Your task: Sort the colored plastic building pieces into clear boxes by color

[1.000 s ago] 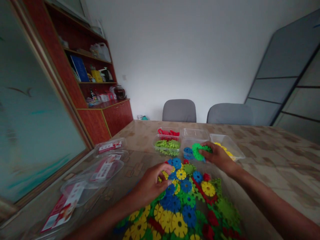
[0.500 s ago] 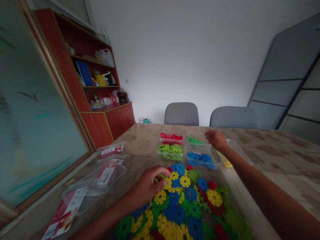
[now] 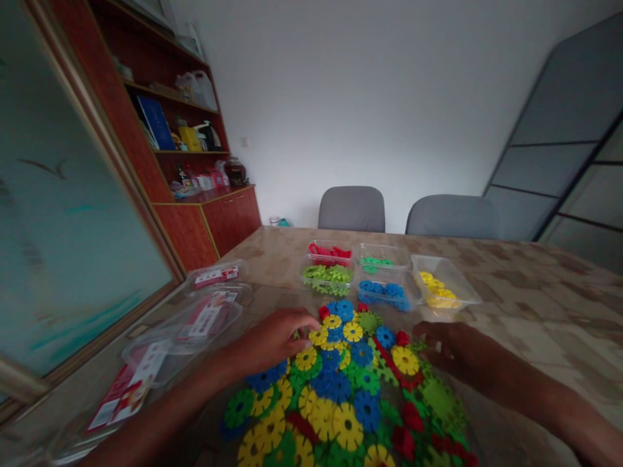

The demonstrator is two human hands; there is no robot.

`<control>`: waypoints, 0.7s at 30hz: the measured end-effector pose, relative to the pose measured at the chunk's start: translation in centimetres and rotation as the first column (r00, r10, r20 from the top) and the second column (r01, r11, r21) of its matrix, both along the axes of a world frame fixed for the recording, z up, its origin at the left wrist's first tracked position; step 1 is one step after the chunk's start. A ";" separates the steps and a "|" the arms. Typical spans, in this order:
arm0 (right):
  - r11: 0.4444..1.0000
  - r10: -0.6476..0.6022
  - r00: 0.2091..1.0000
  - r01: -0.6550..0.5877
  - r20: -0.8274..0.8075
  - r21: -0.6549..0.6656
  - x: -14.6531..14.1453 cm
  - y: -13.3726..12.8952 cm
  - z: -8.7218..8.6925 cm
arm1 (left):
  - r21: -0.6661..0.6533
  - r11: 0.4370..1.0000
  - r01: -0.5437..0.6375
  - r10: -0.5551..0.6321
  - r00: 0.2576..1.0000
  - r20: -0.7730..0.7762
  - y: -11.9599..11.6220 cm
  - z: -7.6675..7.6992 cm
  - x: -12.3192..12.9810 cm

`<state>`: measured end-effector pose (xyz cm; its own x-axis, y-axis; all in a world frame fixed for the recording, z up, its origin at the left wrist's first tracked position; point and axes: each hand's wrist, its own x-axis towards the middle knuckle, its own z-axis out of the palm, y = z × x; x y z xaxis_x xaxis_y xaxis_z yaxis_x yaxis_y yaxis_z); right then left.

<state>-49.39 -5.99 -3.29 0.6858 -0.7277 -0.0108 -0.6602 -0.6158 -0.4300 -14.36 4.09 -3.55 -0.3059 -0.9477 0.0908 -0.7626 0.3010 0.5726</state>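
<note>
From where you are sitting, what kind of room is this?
Probably a dining or meeting room: there's a long brown patterned table, two grey rounded-back chairs and a tall red-brown wooden cabinet with filled shelves.

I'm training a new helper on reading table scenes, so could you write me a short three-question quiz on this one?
1. Multiple choice: what colour are the pieces in the rightmost plastic container?
a) blue
b) yellow
c) red

2. True or false: the boxed red pieces lie nearer the person than the boxed lime-green pieces.

3. Fill in: the clear plastic lids lie on the person's ____ side of the loose heap of pieces.

Key: 1. b; 2. false, they lie farther away; 3. left
</note>
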 end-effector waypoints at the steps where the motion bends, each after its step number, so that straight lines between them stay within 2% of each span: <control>1: 1.000 0.010 1.000 -0.010 0.008 0.014 0.1 0.0 -0.4 | 0.002 0.999 0.049 -0.049 0.999 0.021 0.2 -0.1 -0.2; 5: 0.993 0.108 0.986 -0.113 0.131 0.034 1.3 0.8 -1.3 | 0.048 0.979 0.197 -0.199 0.980 0.031 0.7 -0.1 -0.8; 9: 0.950 0.235 0.948 -0.270 0.215 0.154 3.1 2.2 -0.8 | 0.093 0.961 0.262 -0.261 0.965 -0.023 0.8 0.5 -1.2; 12: 0.946 0.259 0.931 -0.299 0.258 0.126 3.8 2.4 -0.3 | 0.083 0.967 0.241 -0.239 0.970 -0.037 0.8 1.0 -1.1; 16: 0.965 0.247 0.940 -0.260 0.237 0.026 4.0 1.8 -0.4 | 0.107 0.980 0.166 -0.172 0.984 0.051 1.0 1.9 -0.3; 21: 0.964 0.251 0.938 -0.266 0.238 0.031 4.4 2.5 -1.2 | 0.170 0.968 0.183 -0.203 0.973 0.108 1.7 2.6 -0.1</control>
